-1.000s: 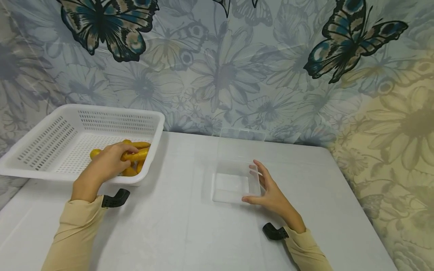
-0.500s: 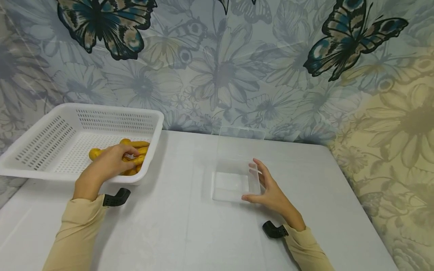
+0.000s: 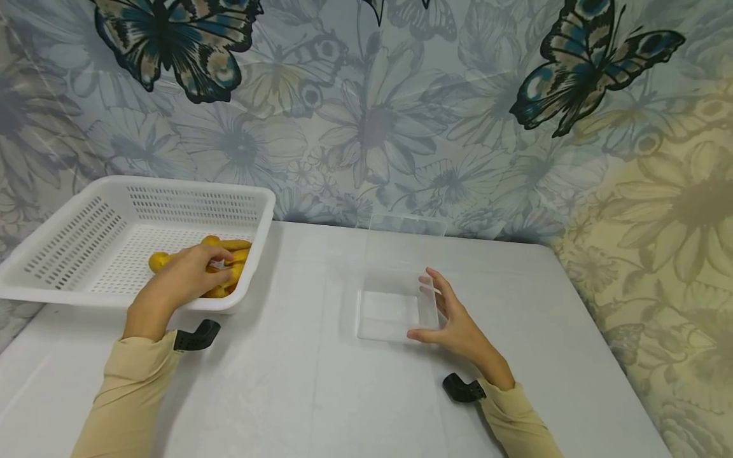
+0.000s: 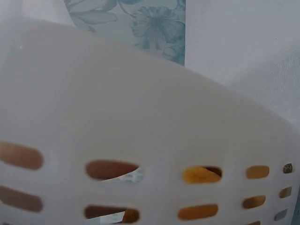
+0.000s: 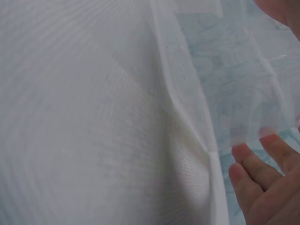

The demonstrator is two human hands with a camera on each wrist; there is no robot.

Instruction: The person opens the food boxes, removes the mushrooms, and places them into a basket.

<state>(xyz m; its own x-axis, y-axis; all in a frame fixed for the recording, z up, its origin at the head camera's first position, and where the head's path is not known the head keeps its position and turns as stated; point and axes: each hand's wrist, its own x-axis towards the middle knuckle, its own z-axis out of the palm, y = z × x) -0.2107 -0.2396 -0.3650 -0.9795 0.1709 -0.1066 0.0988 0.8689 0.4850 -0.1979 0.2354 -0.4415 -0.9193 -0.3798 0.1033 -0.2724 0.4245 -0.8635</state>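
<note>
My left hand (image 3: 186,273) reaches over the near rim of a white perforated basket (image 3: 69,296). Its thumb and fingers curl around one of several yellow, long pieces with rounded ends (image 3: 236,273); their kind is unclear. In the left wrist view the basket's wall (image 4: 140,112) hides most of the hand, and yellow shows through the slots. A clear plastic box (image 3: 389,312) sits on the table with its hinged lid (image 3: 406,229) raised at the back. My right hand (image 3: 458,321) grips the box's right end, thumb on the near side and fingers at the far side.
A white cloth covers the table (image 3: 275,394). Behind it hangs a flowered backdrop (image 3: 378,127) with large butterflies. The basket stands at the table's left, a gap of white cloth (image 3: 309,286) between it and the box. A dark camera mount (image 3: 197,335) projects from the left wrist.
The left fingers have shifted slightly among the yellow pieces, and the piece near the fingertips lies lower than a second ago. The right hand and the box keep their places.
</note>
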